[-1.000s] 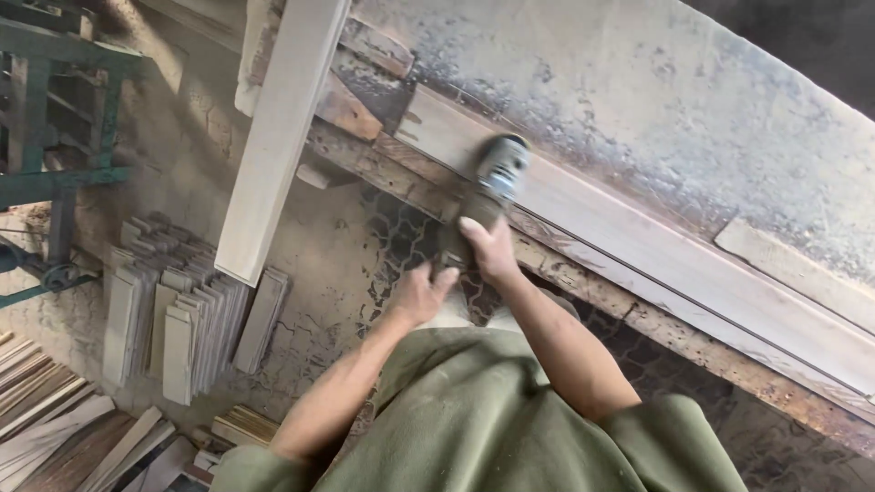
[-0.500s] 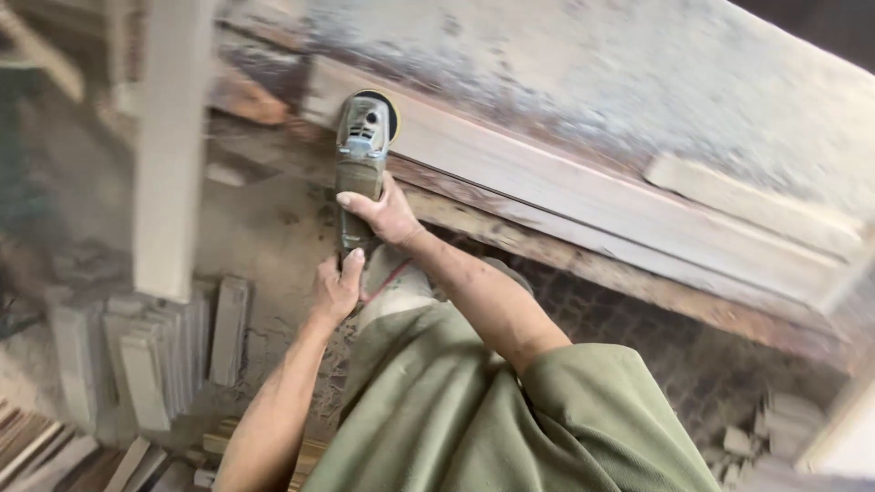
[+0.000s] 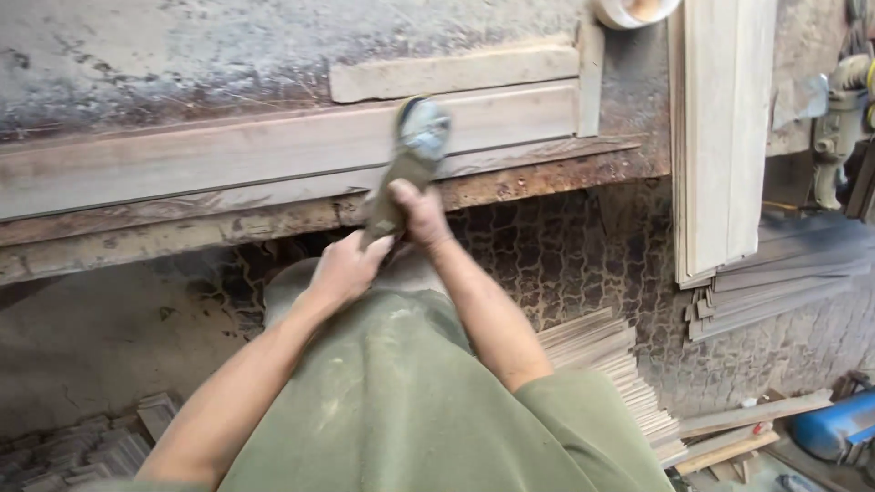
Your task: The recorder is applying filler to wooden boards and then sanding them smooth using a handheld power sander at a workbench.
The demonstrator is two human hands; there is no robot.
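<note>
Gripping a grey hand grinder point(image 3: 412, 155), both hands are clamped on its body: the right hand point(image 3: 421, 211) wraps the handle nearer the head, and the left hand point(image 3: 344, 271) closes around the tail end just below it, the two hands touching or nearly so. The grinder tilts up and away from the person, its round head resting on a long pale wooden plank point(image 3: 228, 150) that lies lengthwise along the edge of the rough, dusty surface point(image 3: 182, 55). A shorter strip of wood point(image 3: 456, 73) lies just beyond the plank, parallel to it, and a narrow upright piece point(image 3: 591, 82) stands at the plank's right end. The rusty front edge of the surface point(image 3: 510, 182) runs just below the plank.

To the right, tall pale boards point(image 3: 720, 137) lean upright, with a stack of grey slats point(image 3: 775, 292) beside their foot. More thin wood strips point(image 3: 620, 364) are piled on the floor near the person's right elbow, and a blue container point(image 3: 834, 426) sits low at the far right. The person's olive-green shirt point(image 3: 401, 410) is dusted with powder.
</note>
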